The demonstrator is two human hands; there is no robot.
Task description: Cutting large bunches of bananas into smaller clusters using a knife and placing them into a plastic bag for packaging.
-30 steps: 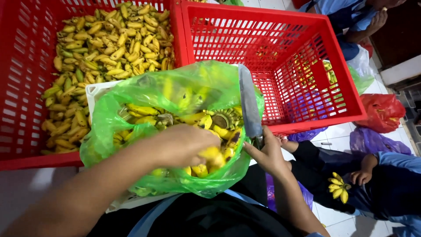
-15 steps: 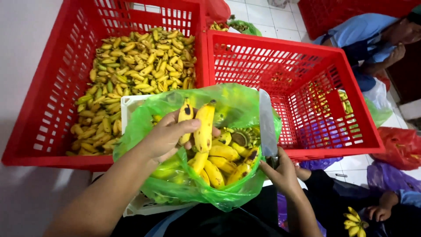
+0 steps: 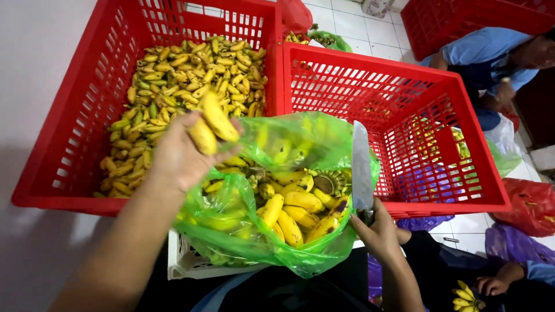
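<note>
My left hand (image 3: 179, 156) is raised over the edge of the left red crate (image 3: 52, 144), gripping two small yellow bananas (image 3: 211, 124). Below it a green plastic bag (image 3: 289, 144) lies open on a white basket (image 3: 188, 263), with several banana bunches (image 3: 289, 211) inside. My right hand (image 3: 378, 231) grips the handle of a knife (image 3: 362, 167) at the bag's right side, blade pointing up and away from me. The left crate holds a heap of small loose bananas (image 3: 185, 75).
A second red crate (image 3: 404, 110) stands to the right, with no fruit in it. A person in a blue shirt (image 3: 491, 52) sits beyond it. Another person's hand (image 3: 491, 284) holds bananas at the lower right. Red and purple bags (image 3: 532, 202) lie on the tiled floor.
My left hand has lifted two bananas out of the green bag and moved them up and left, toward the filled crate. The knife hand has stayed at the bag's right side.
</note>
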